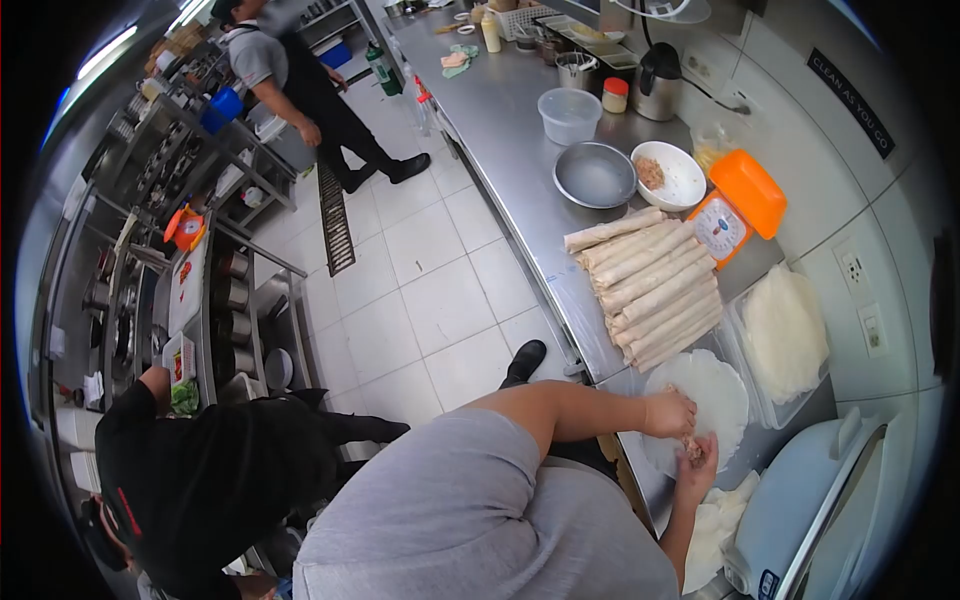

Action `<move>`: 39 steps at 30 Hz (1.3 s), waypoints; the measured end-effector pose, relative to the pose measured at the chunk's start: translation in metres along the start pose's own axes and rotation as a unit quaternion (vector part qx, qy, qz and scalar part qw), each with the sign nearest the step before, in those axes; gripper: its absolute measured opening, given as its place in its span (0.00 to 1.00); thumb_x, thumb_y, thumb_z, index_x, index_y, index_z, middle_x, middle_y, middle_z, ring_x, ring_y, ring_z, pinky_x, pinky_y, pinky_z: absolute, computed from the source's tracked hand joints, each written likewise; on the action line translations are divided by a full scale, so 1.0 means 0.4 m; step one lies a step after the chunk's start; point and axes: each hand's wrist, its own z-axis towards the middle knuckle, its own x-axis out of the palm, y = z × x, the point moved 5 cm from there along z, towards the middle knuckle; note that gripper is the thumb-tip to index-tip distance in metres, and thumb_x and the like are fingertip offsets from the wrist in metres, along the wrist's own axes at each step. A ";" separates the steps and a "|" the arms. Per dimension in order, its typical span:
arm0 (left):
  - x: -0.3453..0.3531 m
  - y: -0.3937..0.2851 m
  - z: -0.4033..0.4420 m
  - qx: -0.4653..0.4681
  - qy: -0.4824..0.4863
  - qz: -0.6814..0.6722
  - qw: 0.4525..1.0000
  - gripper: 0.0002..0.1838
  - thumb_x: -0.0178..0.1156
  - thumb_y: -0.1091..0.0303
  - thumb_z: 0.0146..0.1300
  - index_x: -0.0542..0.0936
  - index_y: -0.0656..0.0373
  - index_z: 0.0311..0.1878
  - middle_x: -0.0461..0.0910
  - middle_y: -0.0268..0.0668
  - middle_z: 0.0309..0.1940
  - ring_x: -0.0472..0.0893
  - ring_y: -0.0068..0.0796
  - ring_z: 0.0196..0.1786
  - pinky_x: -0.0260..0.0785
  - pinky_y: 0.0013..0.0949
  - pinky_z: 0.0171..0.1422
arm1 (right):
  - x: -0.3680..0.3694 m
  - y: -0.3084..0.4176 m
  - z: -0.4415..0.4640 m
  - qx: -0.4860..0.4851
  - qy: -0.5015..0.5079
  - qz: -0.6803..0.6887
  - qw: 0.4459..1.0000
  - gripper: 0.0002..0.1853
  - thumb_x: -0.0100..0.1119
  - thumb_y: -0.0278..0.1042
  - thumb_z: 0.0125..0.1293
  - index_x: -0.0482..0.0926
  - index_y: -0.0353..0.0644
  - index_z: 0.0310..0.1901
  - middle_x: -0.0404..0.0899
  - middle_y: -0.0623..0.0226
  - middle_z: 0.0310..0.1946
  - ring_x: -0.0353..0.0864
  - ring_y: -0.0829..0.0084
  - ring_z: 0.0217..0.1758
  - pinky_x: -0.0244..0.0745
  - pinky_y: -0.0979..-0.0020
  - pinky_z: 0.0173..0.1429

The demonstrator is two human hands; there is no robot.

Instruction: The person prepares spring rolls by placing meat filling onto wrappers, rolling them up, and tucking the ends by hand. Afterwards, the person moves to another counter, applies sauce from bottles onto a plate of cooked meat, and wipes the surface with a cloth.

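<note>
A round white wrapper (722, 385) lies flat on the steel counter (560, 262) under my hands. My left hand (670, 413) is closed with its fingertips on minced filling (690, 448) over the wrapper. Just below it in the view, my right hand (699, 464) curls its fingers round the same filling. The two hands nearly touch. Beyond them lies a stack of long rolled wrappers (655, 285). A clear tray holds a pile of white wrappers (785, 325) near the wall. Beside my right forearm is a crumpled white cloth or sheet (715, 530).
Behind the rolls stand a grey bowl (594, 175), a white bowl (683, 180) with some filling, an orange scale (748, 193), a plastic tub (569, 116) and a kettle (658, 84). A blue-grey container (815, 490) is at lower right. One co-worker (200, 480) bends nearby; another (310, 90) stands farther off.
</note>
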 end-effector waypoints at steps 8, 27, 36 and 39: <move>0.028 -0.052 0.032 0.009 -0.026 -0.028 0.999 0.06 0.64 0.64 0.49 0.80 0.55 0.26 0.79 0.33 0.28 0.76 0.38 0.41 0.70 0.38 0.49 | -0.042 -0.023 -0.027 -0.027 -0.020 -0.086 0.996 0.27 0.62 0.19 0.58 0.72 0.33 0.61 0.75 0.53 0.52 0.78 0.59 0.53 0.74 0.64 0.58; 0.070 -0.049 0.065 -0.015 0.058 -0.007 0.998 0.09 0.61 0.63 0.51 0.82 0.53 0.35 0.81 0.33 0.39 0.78 0.37 0.45 0.69 0.39 0.53 | -0.096 -0.031 -0.062 -0.058 -0.016 -0.145 0.988 0.17 0.66 0.27 0.58 0.79 0.34 0.49 0.76 0.50 0.52 0.75 0.53 0.56 0.70 0.60 0.62; -0.155 0.081 -0.027 -0.171 0.135 -0.050 0.975 0.20 0.71 0.74 0.45 0.83 0.56 0.46 0.78 0.41 0.46 0.76 0.44 0.53 0.70 0.42 0.60 | -0.005 0.111 0.027 -0.101 0.024 -0.184 0.977 0.27 0.72 0.33 0.48 0.77 0.41 0.52 0.76 0.58 0.51 0.72 0.53 0.56 0.68 0.59 0.61; -0.189 0.088 -0.024 -0.186 0.155 -0.053 0.969 0.20 0.70 0.74 0.47 0.83 0.56 0.47 0.78 0.41 0.46 0.76 0.45 0.53 0.70 0.41 0.59 | 0.052 0.076 0.053 -0.065 0.082 -0.165 0.981 0.24 0.71 0.32 0.49 0.79 0.41 0.51 0.77 0.61 0.49 0.74 0.56 0.54 0.69 0.60 0.59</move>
